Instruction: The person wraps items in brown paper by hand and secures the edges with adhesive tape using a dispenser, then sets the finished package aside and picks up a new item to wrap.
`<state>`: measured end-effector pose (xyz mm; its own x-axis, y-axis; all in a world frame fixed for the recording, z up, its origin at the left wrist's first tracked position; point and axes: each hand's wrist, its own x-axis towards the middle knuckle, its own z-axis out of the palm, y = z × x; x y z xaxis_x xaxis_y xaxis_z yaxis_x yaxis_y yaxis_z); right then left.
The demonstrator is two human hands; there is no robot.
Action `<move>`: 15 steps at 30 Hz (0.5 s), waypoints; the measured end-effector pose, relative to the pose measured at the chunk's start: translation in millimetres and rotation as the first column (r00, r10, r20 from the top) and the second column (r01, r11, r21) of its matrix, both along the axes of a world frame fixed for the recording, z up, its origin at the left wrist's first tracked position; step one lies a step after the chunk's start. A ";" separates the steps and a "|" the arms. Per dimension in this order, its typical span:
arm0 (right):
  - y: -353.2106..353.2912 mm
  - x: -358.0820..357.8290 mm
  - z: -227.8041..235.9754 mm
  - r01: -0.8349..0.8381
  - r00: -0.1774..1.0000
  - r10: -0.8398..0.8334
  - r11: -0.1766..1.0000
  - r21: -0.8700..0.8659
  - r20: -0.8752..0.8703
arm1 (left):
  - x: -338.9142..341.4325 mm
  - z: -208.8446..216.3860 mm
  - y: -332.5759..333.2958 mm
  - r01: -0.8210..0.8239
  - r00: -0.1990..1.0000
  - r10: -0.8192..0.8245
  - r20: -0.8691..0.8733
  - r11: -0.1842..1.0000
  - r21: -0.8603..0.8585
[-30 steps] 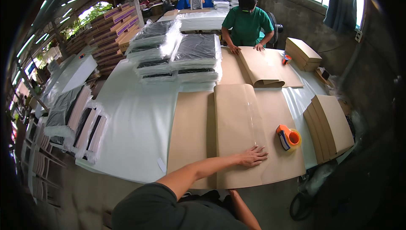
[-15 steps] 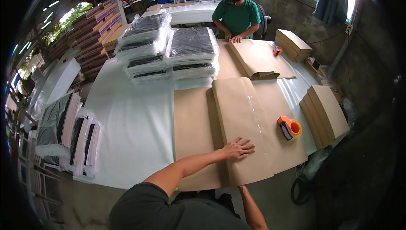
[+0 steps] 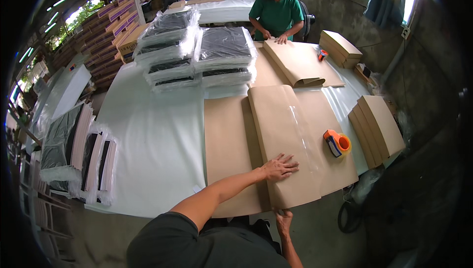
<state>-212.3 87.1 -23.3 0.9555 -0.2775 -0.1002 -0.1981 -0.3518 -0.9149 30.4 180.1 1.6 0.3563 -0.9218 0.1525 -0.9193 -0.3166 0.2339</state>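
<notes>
Folded brown kraft paper (image 3: 288, 120) forms a long, raised wrap on the table, with strips of clear tape shining along its top. My left hand (image 3: 280, 167) lies on the near part of this wrap, palm down and fingers outstretched. At the near end of the wrap, just off the table edge, my right hand (image 3: 284, 221) has its fingers curled at the paper's edge; the fingertips are partly hidden. Flat brown sheets (image 3: 226, 145) spread beneath the wrap. An orange tape dispenser (image 3: 337, 143) rests on the sheets to the right.
Plastic-wrapped black panels (image 3: 224, 49) are stacked at the far left, with more (image 3: 61, 142) near the left edge. Brown packs (image 3: 377, 130) stand at right. Across the table (image 3: 148, 145), a person in green (image 3: 277, 14) handles another paper wrap (image 3: 295, 63).
My right hand has risen to the wrap's near end and shows more fully. My left hand stays flat on the paper. The view has shifted slightly.
</notes>
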 end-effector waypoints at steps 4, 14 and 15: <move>-33.9 39.8 -45.5 0.208 0.962 -0.192 0.976 -0.065 0.196 | 12.2 3.9 11.5 0.065 0.995 -0.067 0.078 0.998 0.025; -111.1 83.6 -116.5 0.127 0.939 -0.103 0.990 -0.054 0.330 | -11.2 6.1 41.8 0.237 0.965 -0.234 0.115 0.971 -0.013; -107.9 80.0 -115.7 0.105 0.948 -0.092 0.994 -0.030 0.304 | -15.9 0.0 45.8 0.227 0.968 -0.225 0.108 0.974 -0.011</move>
<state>-132.3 -20.8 -139.0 0.9069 -0.3694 0.2029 0.0485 -0.3868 -0.9209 14.5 225.9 1.6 0.1200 -0.9723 0.2005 -0.9861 -0.0934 0.1371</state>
